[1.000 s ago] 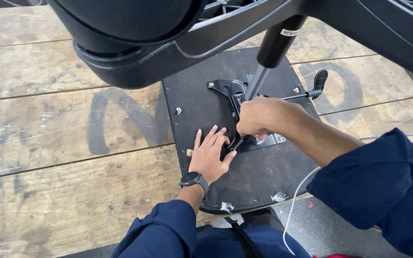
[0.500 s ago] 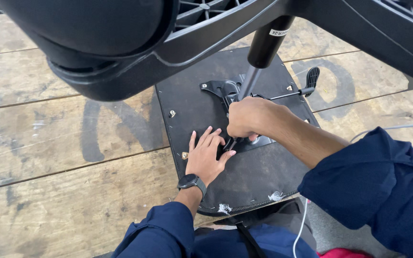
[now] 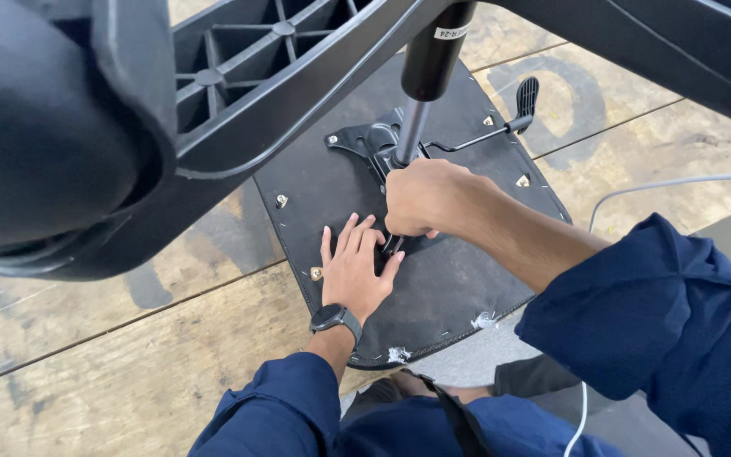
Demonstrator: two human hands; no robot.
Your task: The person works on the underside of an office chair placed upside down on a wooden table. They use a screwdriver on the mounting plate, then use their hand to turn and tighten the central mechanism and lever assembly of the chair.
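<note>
Since a moment ago the view has tipped closer and the hands have barely shifted, so the work at the mechanism looks unchanged. The left hand [image 3: 354, 272] lies flat, fingers spread, on the black upturned chair seat [image 3: 458, 279] near the wooden bench's [image 3: 86, 338] front edge. The right hand [image 3: 427, 197] is fisted over the black metal mechanism plate [image 3: 365, 140]; what it grips is hidden. No containers show.

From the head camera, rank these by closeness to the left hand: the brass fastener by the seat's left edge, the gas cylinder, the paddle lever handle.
Measured from the left hand, which lies flat on the seat underside:
1. Brass fastener: just left of the hand, almost touching it.
2. Gas cylinder: above and to the right, rising from the metal mechanism plate.
3. Paddle lever handle: farthest, at the upper right.
</note>
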